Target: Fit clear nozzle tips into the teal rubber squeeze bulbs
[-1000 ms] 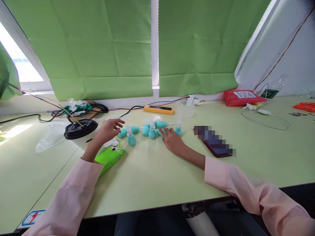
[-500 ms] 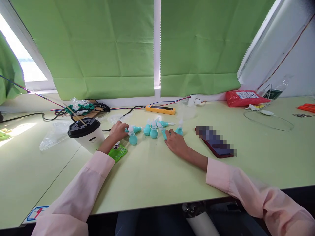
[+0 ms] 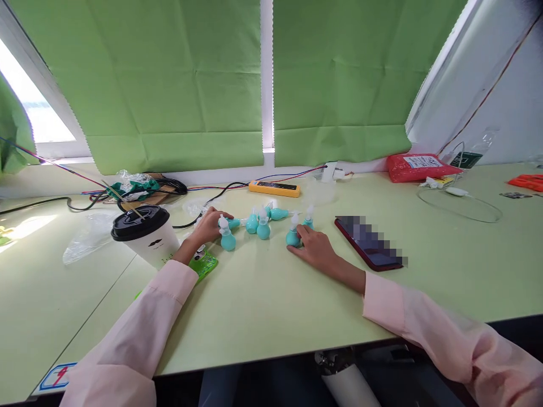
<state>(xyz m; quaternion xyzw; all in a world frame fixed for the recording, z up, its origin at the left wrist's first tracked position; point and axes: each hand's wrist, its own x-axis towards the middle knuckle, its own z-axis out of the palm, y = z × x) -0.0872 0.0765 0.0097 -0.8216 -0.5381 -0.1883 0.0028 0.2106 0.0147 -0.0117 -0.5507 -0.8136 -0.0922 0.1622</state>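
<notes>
Several small teal bulb aspirators with clear nozzles are grouped mid-table; an upright one (image 3: 263,229) is in the middle. My right hand (image 3: 316,246) has its fingers closed round an upright bulb aspirator (image 3: 292,238) standing on the table. Just behind that hand is another upright aspirator (image 3: 309,217). At the left of the group, my left hand (image 3: 209,225) grips a bulb aspirator (image 3: 233,224) that lies on its side. In front of its fingertips stands an upright aspirator (image 3: 228,241). Another aspirator (image 3: 279,213) lies on its side at the back.
A lidded paper cup (image 3: 148,243) and a green phone case (image 3: 206,264) are by my left forearm. A dark phone (image 3: 367,243) lies right of my right hand. Behind are a yellow-orange device (image 3: 274,189), cables, plastic bags and a red packet (image 3: 419,168).
My right hand has brought its aspirator from a tilted position to upright on the table, slightly right and nearer me. My left hand stays at the lying aspirator. The view has shifted slightly.
</notes>
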